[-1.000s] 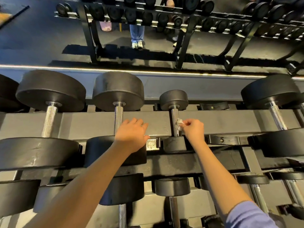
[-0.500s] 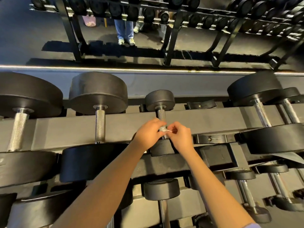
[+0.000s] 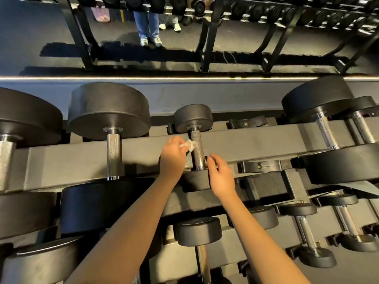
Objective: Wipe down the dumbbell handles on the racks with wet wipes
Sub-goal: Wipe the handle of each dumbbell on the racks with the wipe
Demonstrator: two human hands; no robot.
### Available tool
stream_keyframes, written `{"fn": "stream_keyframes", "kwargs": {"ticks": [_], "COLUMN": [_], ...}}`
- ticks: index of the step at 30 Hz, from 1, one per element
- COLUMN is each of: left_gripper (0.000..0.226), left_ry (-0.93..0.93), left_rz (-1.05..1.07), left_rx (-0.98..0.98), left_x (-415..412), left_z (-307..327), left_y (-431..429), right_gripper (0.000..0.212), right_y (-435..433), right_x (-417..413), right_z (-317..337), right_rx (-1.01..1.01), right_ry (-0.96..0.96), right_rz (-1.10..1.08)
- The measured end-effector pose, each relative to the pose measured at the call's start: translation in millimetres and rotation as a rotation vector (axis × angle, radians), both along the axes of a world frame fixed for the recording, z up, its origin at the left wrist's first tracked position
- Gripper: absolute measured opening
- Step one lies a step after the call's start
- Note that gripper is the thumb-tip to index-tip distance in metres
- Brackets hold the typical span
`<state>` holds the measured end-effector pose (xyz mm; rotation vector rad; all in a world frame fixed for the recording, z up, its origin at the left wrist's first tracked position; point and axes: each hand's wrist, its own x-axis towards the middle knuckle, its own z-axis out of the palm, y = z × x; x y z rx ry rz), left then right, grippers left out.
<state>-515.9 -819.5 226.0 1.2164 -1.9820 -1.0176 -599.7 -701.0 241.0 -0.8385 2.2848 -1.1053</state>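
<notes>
A small black dumbbell lies across the top rack beam (image 3: 256, 144), its knurled steel handle (image 3: 198, 150) in the middle of the view. My left hand (image 3: 172, 158) pinches a crumpled white wet wipe (image 3: 189, 144) against the left side of that handle. My right hand (image 3: 220, 177) hovers just right of the handle's near end, fingers loosely spread and holding nothing. A larger dumbbell's handle (image 3: 113, 155) stands to the left.
Big dumbbells fill the top tier at left (image 3: 26, 117) and right (image 3: 320, 101). Smaller dumbbells (image 3: 199, 231) lie on the lower tier. A mirror behind reflects another rack (image 3: 207, 37) and a person's legs (image 3: 148, 23).
The wipe passed from my right hand to my left hand at the small dumbbell's handle. My right hand let go and drew back to the right. The view shifted slightly.
</notes>
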Motion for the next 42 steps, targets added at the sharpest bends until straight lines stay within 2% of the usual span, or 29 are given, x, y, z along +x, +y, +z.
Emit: {"fn": "stream_keyframes", "kwargs": {"ticks": [3,6,10,11,15,17,19,21,25,30,34,39,42], "left_gripper": [0.021,0.018,0.019,0.018,0.017,0.018,0.015,0.011,0.015,0.018,0.018,0.017,0.015], "left_ry": [-0.012,0.042,0.057,0.062,0.115,0.13,0.134,0.132,0.108,0.114,0.011,0.114,0.107], "left_rz": [-0.107,-0.122,-0.136,-0.129,-0.013,0.05,0.068,0.044,-0.01,0.085,0.032,-0.023,-0.057], "left_rx": [0.017,0.003,0.011,0.033,0.114,0.145,0.155,0.134,0.077,0.146,0.128,0.122,0.1], "left_x": [-12.5,-14.6,-13.5,-15.0,-27.4,-32.6,-34.6,-30.9,-19.9,-31.6,-43.0,-22.9,-16.7], "left_z": [-9.2,-14.6,-13.3,-12.6,-7.7,-3.9,-3.3,-6.9,-16.4,-1.0,0.4,-18.5,-18.7], "left_y": [5.2,10.2,6.1,4.2,-6.2,-11.0,-10.5,-3.9,7.9,-16.1,-27.6,0.0,6.6], "right_gripper": [0.037,0.038,0.062,0.062,0.057,0.048,0.036,0.033,0.032,0.035,0.035,0.035,0.034], "right_y": [-1.2,-2.7,-4.5,-4.6,-4.0,-2.9,-2.0,-1.5,-0.3,0.6,0.1,0.2,0.0], "right_x": [-1.9,-4.6,-3.4,-3.6,-4.7,-5.4,-6.7,-7.7,-7.1,-6.5,-8.3,-8.6,-8.4], "right_z": [-2.8,-10.0,-12.8,-12.6,-12.9,-14.1,-15.1,-15.9,-13.6,-11.2,-13.9,-16.1,-15.8], "right_rx": [0.044,0.078,0.075,0.075,0.069,0.065,0.061,0.05,0.043,0.047,0.037,0.031,0.03], "right_ry": [0.049,0.104,0.149,0.154,0.15,0.147,0.153,0.16,0.158,0.171,0.174,0.182,0.186], "right_rz": [0.024,0.048,0.04,0.038,0.04,0.05,0.058,0.063,0.067,0.076,0.078,0.071,0.072]}}
